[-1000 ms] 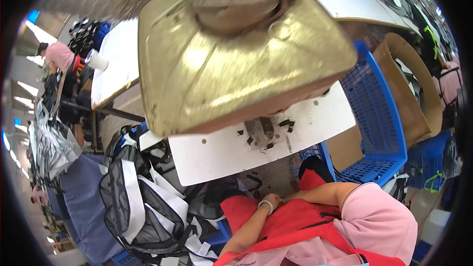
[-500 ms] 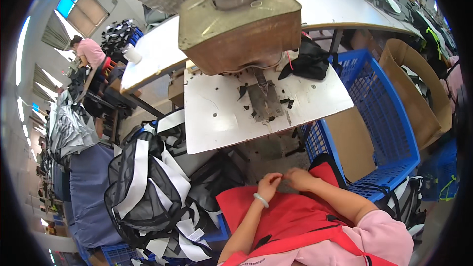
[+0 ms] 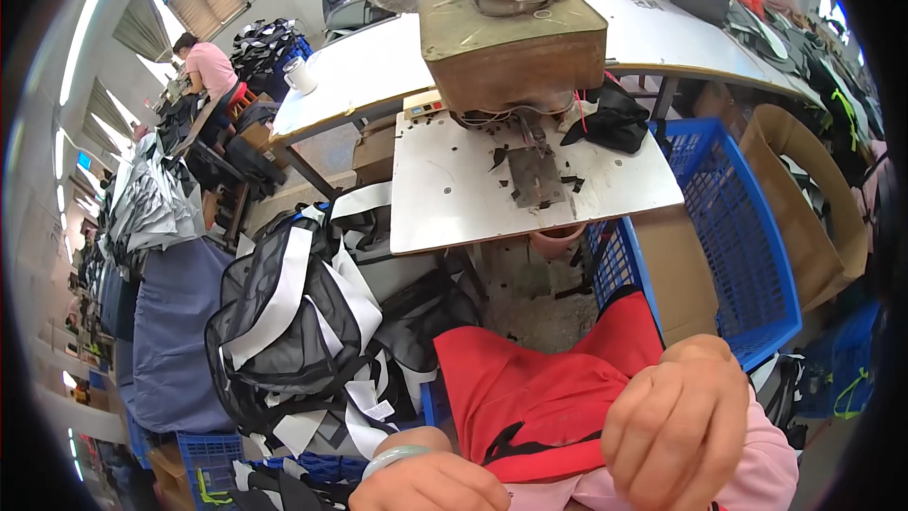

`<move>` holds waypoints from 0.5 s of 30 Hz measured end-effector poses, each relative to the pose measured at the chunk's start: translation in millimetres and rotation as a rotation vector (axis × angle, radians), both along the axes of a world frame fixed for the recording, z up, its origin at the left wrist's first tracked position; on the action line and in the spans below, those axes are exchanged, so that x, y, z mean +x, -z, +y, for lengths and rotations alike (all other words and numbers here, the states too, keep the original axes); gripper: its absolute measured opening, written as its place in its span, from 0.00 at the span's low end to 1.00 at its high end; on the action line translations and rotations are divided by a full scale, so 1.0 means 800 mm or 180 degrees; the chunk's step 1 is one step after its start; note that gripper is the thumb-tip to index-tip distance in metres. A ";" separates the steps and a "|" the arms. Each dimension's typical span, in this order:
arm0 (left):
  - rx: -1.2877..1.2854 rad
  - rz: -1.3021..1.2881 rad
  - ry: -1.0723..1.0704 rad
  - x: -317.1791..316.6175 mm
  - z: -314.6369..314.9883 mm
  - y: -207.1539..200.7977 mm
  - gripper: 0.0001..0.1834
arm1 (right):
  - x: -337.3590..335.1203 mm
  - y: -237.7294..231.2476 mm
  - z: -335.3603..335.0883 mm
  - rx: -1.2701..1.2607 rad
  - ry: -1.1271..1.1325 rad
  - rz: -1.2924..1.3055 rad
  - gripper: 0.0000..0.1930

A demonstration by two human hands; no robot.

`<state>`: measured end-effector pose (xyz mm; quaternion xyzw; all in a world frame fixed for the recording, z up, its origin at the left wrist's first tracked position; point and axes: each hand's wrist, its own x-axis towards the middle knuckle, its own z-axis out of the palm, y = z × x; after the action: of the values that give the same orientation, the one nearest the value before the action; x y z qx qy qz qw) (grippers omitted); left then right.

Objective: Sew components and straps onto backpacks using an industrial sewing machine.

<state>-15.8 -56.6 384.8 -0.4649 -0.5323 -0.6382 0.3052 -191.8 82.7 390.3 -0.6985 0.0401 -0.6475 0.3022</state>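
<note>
My left hand (image 3: pixel 430 484), with a pale bangle (image 3: pixel 397 457) on its wrist, is raised at the lower edge. Its fingers bend downward and are partly cut off by the frame. My right hand (image 3: pixel 676 426) is held up close to the camera at the lower right, fingers curled in. Whatever either hand may hold is hidden. Between and beyond them, a red apron (image 3: pixel 539 397) covers my lap. Ahead stands a machine with a boxy metal head (image 3: pixel 515 52) over a white worktable (image 3: pixel 445 203), where small black scraps lie around a metal plate (image 3: pixel 536 178).
Black mesh bags with white strips (image 3: pixel 284 331) are piled at the left. On the right stand a blue plastic crate (image 3: pixel 747 227) with cardboard inside and a brown carton (image 3: pixel 813 218). A black cloth bundle (image 3: pixel 610 118) rests on the worktable. Another person (image 3: pixel 208 71) sits at the far left.
Both hands were together over the apron; they have moved apart and come up toward me. The view has shifted, so the machine appears farther right.
</note>
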 end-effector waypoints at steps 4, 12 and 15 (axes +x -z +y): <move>-0.0208 -0.0135 0.0039 0.030 -0.012 -0.001 0.04 | 0.010 -0.010 -0.017 0.0032 -0.0178 0.0533 0.02; 0.0633 0.1449 -0.2289 0.076 0.017 0.011 0.09 | 0.061 -0.011 -0.043 -0.0388 0.0577 0.0426 0.10; 0.0760 -0.0334 -0.2065 0.097 0.017 0.010 0.10 | 0.077 0.013 -0.061 -0.0005 0.0500 0.0666 0.09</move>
<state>61.7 -43.0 377.0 -0.1990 -0.5889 -0.5888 0.5166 -130.4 33.8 379.7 -0.7571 0.1255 -0.5928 0.2442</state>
